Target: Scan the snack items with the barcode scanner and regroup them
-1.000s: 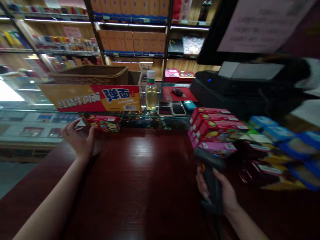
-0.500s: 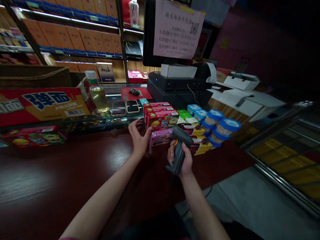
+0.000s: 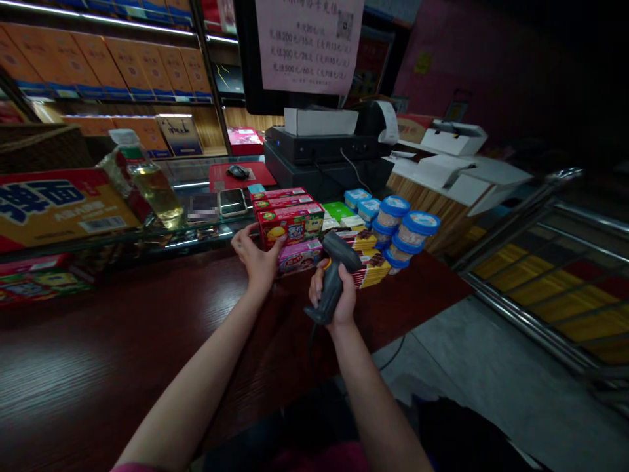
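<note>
My right hand (image 3: 335, 303) grips the handle of a dark barcode scanner (image 3: 334, 265), its head pointing at a stack of goods on the dark red wooden counter (image 3: 98, 354). My left hand (image 3: 255, 257) grasps the left end of the nearest red box (image 3: 293, 225), which lies on a pink box (image 3: 301, 256) in the stack. More red boxes (image 3: 280, 198) stand behind it. Round tubs with blue lids (image 3: 403, 226) and flat yellow-and-brown packets (image 3: 367, 262) lie just to the right.
A cash register with receipt printer (image 3: 329, 147) stands behind the stack under a screen with a paper notice (image 3: 307, 42). On the glass shelf: a bottle of yellow liquid (image 3: 150, 183), phones (image 3: 232, 202), a noodle carton (image 3: 54, 206). A metal rail (image 3: 540, 288) runs at right.
My left hand left a red box at the far left and crossed to the stack, where it took the front red box. My view swung right; the scanner stayed in my right hand.
</note>
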